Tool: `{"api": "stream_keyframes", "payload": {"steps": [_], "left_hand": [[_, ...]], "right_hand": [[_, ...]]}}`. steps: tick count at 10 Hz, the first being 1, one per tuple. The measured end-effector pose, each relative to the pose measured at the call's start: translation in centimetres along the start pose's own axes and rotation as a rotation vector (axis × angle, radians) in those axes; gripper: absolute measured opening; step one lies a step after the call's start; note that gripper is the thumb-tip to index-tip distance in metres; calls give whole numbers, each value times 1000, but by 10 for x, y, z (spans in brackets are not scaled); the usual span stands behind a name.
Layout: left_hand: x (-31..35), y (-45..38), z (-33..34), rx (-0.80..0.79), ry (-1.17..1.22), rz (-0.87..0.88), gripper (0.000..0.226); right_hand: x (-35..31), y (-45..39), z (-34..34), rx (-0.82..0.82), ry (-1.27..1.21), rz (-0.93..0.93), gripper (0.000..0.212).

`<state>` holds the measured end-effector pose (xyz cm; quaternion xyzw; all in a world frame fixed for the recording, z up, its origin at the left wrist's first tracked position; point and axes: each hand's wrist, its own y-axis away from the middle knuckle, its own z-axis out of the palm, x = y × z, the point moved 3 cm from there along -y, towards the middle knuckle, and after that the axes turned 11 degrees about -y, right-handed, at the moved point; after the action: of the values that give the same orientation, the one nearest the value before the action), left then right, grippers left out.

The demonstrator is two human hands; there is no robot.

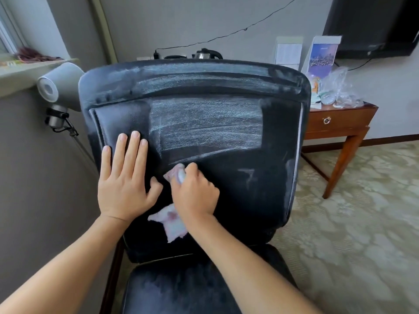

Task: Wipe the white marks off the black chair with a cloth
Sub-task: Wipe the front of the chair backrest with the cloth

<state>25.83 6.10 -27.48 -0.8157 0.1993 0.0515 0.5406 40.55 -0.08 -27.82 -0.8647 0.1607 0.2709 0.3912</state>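
The black chair (pixel 256 196) faces me with its backrest filling the middle of the view. White chalky marks (pixel 208 123) cover the upper backrest and its top edge; a small white mark (pixel 248 174) sits lower right. My left hand (pixel 125 177) lies flat on the left of the backrest, fingers straight. My right hand (pixel 195 191) grips a bunched pink-white cloth (pixel 172 223) and presses it against the backrest just below the chalky patch. Part of the cloth hangs under my wrist.
A grey lamp-like device (pixel 60 83) on a clamp stands left of the chair. Behind it are a kettle (pixel 207 53) and a cable. A wooden side table (pixel 340 125) with plastic bags and cards is at right, under a dark screen (pixel 371 26). Patterned carpet lies right.
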Motion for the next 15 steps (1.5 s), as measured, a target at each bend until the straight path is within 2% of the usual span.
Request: {"api": "stream_keyframes", "payload": {"steps": [1, 2, 3, 4, 5, 6, 7, 8, 9, 10, 11, 12, 13, 14, 15], "left_hand": [[2, 0, -1, 6, 2, -6, 83], [4, 0, -2, 14, -3, -7, 84], [5, -1, -1, 28, -3, -8, 83], [4, 0, -1, 35, -1, -8, 82], [3, 0, -1, 39, 4, -7, 81], [4, 0, -1, 45, 6, -9, 80], [3, 1, -1, 59, 14, -7, 79], [4, 0, 0, 64, 22, -10, 78], [5, -1, 0, 64, 22, -8, 78], [3, 0, 0, 68, 18, -6, 79], [2, -1, -1, 73, 19, -2, 78], [3, 0, -1, 75, 22, 3, 77], [3, -1, 1, 68, 24, 0, 77], [3, -1, 1, 64, 22, 0, 77], [2, 0, 0, 63, 21, 1, 78]], "right_hand": [[37, -16, -30, -59, 165, 39, 28], [97, -45, -90, 96, 158, 225, 26], [127, -65, -130, 336, 179, 232, 25], [127, -72, -119, 419, 199, 179, 21], [103, -51, -84, 364, 257, 22, 36], [94, -20, -52, 238, 280, -200, 28], [110, -26, -57, 184, 320, -397, 12], [121, -64, -97, 306, 420, -433, 20], [117, -109, -143, 481, 344, -324, 25], [107, -103, -134, 500, 279, -333, 21], [114, -64, -96, 233, 358, -704, 11], [122, -88, -117, 295, 388, -758, 18], [117, -124, -149, 532, 329, -535, 29], [120, -101, -125, 500, 335, -641, 18], [125, -74, -103, 252, 392, -853, 15]]}}
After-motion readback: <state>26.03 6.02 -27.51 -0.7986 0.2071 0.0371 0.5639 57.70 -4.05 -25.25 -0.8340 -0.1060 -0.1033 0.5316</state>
